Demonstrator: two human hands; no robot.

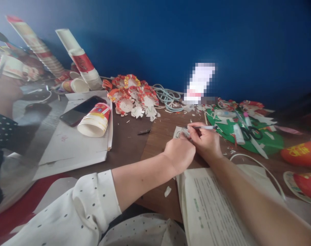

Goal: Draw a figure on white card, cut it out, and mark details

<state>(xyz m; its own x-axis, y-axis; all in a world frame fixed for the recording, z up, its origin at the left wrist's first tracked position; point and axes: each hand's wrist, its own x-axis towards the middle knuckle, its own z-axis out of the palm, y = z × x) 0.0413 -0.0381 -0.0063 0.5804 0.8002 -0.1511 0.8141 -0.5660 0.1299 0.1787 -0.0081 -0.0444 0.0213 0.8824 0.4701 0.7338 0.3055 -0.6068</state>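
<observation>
My right hand [206, 139] grips a pen [205, 127], which lies nearly level with its tip end toward a small piece of white paper [177, 131]. A rounded outline shows on the paper. My left hand [181, 153] is curled, with a fingertip pressing the paper to the brown table [160, 126]. Both hands are close together and partly overlap in view. Left of them lies a small dark pen cap [144, 132]. A white paper scrap [167, 191] is nearer to me.
Cut paper-cup flowers [135, 95] and a coiled cable [169, 97] lie at the back. Scissors [254, 133] and a glue stick [238, 134] rest on a green disc [273, 145]. Leftward, cardboard [75, 150] bears a phone [78, 111] and stacked cups [95, 119]. Another person's arm [3, 92] is far left.
</observation>
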